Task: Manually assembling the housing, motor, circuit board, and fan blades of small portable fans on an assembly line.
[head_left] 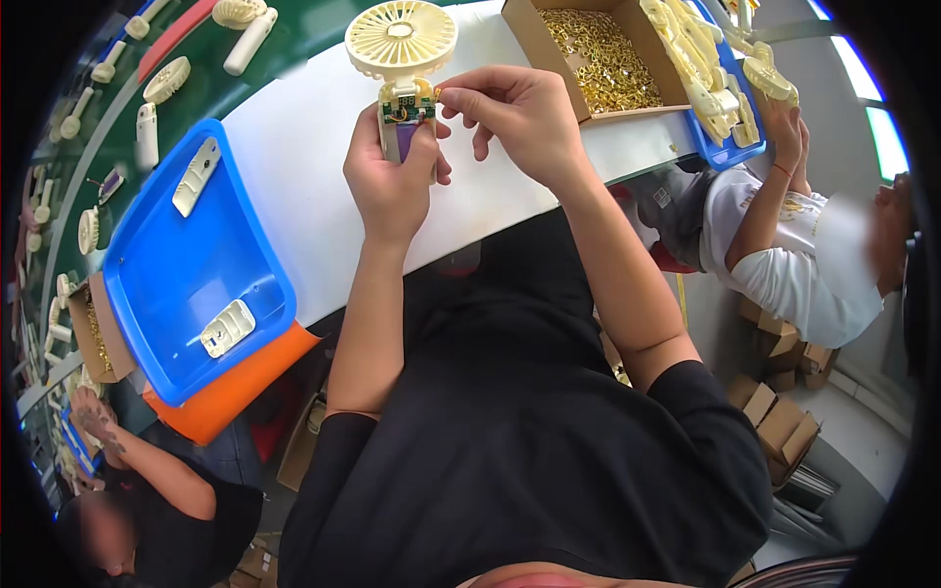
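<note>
A cream handheld fan (401, 31) stands upright in my left hand (390, 191), which is closed around its handle. The handle's front is uncovered, baring a green circuit board (410, 111) with a small dark display. Below the board a purple battery (405, 139) shows between my thumb and fingers. My right hand (529, 122) is at the board's right edge, with thumb and index finger pinched together. A tiny gold-coloured piece (438, 94) shows at those fingertips, too small to make out its shape. The other right fingers are loosely curled.
Beyond my right hand a cardboard box (541, 49) holds many small gold-coloured pieces. A blue tray (265, 250) with two cream shells lies at left, above an orange bin (230, 392). Fan parts lie on a green surface (284, 29). Co-workers sit on both sides; the right one handles fan parts.
</note>
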Demonstrator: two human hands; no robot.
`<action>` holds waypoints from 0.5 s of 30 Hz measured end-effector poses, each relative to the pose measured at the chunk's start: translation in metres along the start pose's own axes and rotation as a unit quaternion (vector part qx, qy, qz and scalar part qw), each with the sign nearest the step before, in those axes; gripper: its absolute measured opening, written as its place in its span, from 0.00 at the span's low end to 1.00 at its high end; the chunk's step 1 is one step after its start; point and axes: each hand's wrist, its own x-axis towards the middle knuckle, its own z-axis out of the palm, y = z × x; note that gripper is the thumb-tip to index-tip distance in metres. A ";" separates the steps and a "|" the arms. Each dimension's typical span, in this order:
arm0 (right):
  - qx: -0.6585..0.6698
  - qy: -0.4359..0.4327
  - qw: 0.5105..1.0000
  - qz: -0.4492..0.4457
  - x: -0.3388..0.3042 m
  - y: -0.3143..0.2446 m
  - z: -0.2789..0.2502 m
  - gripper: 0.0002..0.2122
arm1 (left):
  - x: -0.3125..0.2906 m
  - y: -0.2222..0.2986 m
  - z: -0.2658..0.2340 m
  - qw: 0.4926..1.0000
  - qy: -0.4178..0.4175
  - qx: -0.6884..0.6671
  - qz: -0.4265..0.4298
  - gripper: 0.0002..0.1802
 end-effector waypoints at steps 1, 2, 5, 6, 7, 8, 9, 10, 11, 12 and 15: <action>-0.005 0.005 1.000 0.005 0.000 0.001 0.001 0.08 | 0.000 -0.001 0.000 1.000 0.001 -0.001 -0.003 0.13; -0.006 0.005 1.000 0.008 0.000 0.002 0.001 0.08 | 0.000 -0.001 -0.001 1.000 0.003 0.011 0.001 0.14; -0.020 0.018 1.000 -0.009 0.000 0.000 0.002 0.08 | -0.001 -0.003 -0.001 0.999 0.006 0.033 0.008 0.15; -0.020 0.018 1.000 -0.008 0.001 -0.001 0.002 0.08 | -0.001 -0.004 -0.001 0.999 0.003 0.045 0.010 0.16; -0.041 0.020 0.999 -0.009 0.000 -0.003 0.003 0.08 | -0.001 -0.004 -0.001 0.998 0.000 0.058 0.012 0.16; -0.063 0.022 0.998 -0.011 0.000 -0.004 0.004 0.09 | -0.002 -0.004 -0.001 0.997 -0.002 0.071 0.014 0.16; -0.083 0.024 0.996 -0.012 0.000 -0.005 0.004 0.09 | -0.002 -0.004 -0.002 0.997 -0.002 0.071 0.013 0.16; -0.083 0.025 0.996 -0.011 0.001 -0.006 0.002 0.09 | -0.002 -0.003 -0.001 0.997 -0.001 0.073 0.011 0.16; -0.075 0.012 0.997 -0.002 0.002 -0.006 -0.001 0.09 | -0.002 -0.002 -0.001 0.997 0.000 0.076 0.010 0.17; -0.066 -0.001 0.998 0.007 0.004 -0.007 -0.004 0.09 | -0.002 -0.002 -0.001 0.997 0.001 0.078 0.008 0.17; -0.067 -0.019 0.997 0.024 0.005 -0.013 -0.010 0.09 | -0.003 -0.003 0.000 0.997 -0.007 0.078 -0.001 0.17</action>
